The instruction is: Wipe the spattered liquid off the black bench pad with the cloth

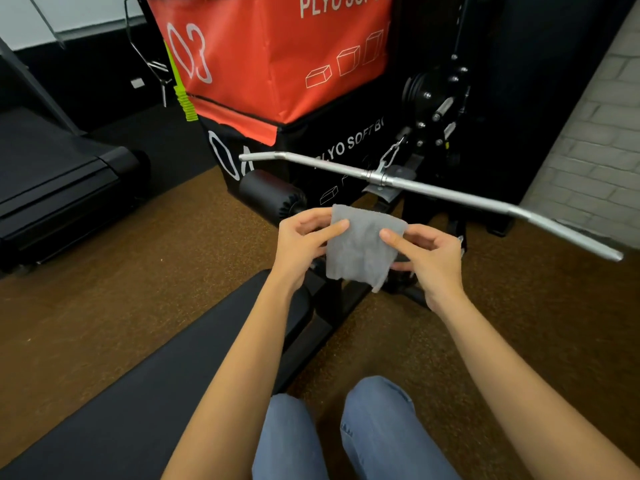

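Note:
A grey cloth hangs in the air in front of me, held up by both hands. My left hand pinches its left edge, thumb on the front. Gripping the cloth's right edge is my right hand, thumb also on the front. The long black bench pad runs from the lower left up toward the hands, below and left of the cloth. No spattered liquid can be made out on the pad from here.
A silver cable bar hangs just beyond the cloth, clipped to a black pulley machine. Red and black plyo boxes stand behind, a black roller pad below them. A treadmill is at the left. My jeans-clad knees are at the bottom.

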Demonstrator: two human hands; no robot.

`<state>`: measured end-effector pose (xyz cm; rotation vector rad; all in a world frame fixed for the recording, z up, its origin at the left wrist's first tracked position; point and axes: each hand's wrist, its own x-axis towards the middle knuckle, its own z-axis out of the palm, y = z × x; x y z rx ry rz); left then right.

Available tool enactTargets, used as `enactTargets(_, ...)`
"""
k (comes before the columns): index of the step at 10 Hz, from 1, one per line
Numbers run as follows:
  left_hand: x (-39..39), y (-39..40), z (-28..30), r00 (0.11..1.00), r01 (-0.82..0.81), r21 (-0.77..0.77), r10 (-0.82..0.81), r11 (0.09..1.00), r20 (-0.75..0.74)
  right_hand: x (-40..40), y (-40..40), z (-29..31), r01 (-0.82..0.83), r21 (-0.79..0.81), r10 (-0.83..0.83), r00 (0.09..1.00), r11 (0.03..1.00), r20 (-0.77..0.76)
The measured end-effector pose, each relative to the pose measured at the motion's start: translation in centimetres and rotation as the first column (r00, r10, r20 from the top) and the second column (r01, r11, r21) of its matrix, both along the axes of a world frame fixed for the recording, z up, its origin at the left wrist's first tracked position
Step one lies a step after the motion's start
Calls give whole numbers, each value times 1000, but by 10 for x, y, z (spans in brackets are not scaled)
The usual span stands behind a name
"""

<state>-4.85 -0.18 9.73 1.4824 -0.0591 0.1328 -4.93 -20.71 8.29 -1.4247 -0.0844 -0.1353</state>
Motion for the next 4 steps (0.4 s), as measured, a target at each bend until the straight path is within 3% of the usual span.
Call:
enactTargets(1,35,-8,1,999,25,167,-28,986,20,22,-2,-4,139,71,-130,984,988,-123)
enactTargets(2,72,-21,-2,995,93,397,-96,913,-13,45,-4,-13,233,41,-220,953,972,-206)
enactTargets(3,109,-29,-18,983,183,612,-134,770,-126,65,-6,-29,286,-174,-323,915,942,-243)
enactTargets(4,123,-35,-35,991,133,798,-53,587,-126,73,-11,-34,263,-624,-424,897,736,-122)
